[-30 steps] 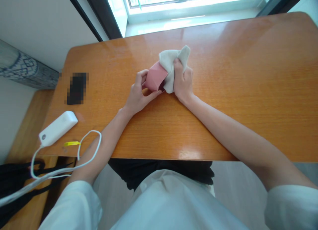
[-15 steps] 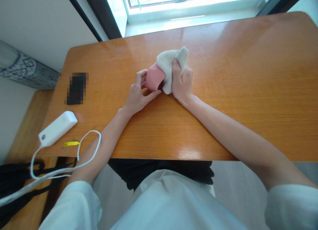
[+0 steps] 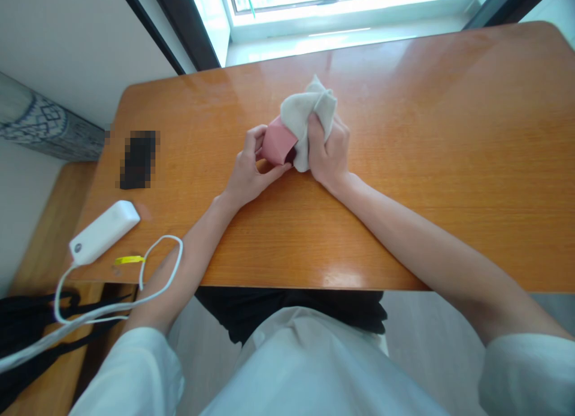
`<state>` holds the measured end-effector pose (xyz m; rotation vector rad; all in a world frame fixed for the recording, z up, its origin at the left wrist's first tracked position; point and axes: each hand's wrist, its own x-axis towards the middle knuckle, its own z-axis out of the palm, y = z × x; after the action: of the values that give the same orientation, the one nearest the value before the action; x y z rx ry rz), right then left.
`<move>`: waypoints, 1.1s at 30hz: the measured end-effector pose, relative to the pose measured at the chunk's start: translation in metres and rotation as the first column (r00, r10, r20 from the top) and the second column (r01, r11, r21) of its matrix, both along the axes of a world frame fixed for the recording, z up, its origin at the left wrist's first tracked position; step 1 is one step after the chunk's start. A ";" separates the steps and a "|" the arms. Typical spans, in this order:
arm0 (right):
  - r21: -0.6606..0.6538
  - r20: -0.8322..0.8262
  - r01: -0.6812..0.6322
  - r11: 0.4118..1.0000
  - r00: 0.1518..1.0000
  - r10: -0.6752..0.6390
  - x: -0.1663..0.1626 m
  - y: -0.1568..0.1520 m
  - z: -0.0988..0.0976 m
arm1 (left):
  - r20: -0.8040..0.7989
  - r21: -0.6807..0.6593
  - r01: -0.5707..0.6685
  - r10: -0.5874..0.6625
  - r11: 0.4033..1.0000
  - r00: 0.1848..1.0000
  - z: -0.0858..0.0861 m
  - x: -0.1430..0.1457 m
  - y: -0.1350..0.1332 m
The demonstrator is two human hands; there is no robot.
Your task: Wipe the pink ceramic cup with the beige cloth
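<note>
left hand grips pink cup, wrist down.

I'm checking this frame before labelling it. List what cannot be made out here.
Head view:
- pink object: far end covered by white cloth and right hand; its kind is unclear.
- dark item: pixelated, unreadable.
- white cable: runs off the left edge.
- left hand: palm turned away.

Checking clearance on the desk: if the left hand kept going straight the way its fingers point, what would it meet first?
The left hand already touches the pink object; pushing on, it would probably press that into the white cloth.
</note>
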<state>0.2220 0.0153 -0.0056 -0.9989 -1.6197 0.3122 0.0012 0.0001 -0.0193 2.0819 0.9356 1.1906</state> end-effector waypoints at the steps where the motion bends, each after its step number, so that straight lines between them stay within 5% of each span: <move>1: 0.055 0.057 -0.055 0.997 0.997 0.052 0.000 -0.002 0.001 | 0.008 0.005 0.003 -0.003 1.000 1.000 -0.001 0.000 0.001; 5: 0.191 0.241 -0.253 0.948 0.949 0.205 -0.001 -0.008 0.009 | 0.041 0.023 0.007 -0.008 1.000 0.999 -0.005 -0.001 0.004; 12: -0.067 -0.095 0.034 0.997 0.995 -0.040 0.001 0.009 -0.008 | 0.006 0.029 0.026 -0.026 0.999 1.000 0.001 0.001 0.001; 19: 0.156 0.314 -0.246 0.957 0.931 0.188 0.000 -0.014 0.016 | 0.014 0.030 -0.038 0.038 0.999 0.999 -0.003 -0.002 0.002; 26: -0.097 -0.080 0.037 0.995 0.996 -0.045 -0.002 0.000 0.003 | -0.003 0.014 0.041 -0.041 0.999 0.999 0.001 -0.001 0.001; 33: 0.124 0.221 -0.254 0.959 0.950 0.223 0.001 -0.013 0.016 | -0.030 0.012 -0.010 0.010 1.000 1.000 -0.005 -0.003 0.003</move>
<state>0.2233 0.0024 0.0105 -0.7377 -1.9280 0.2508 -0.0020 0.0031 -0.0239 2.1121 0.9557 1.1759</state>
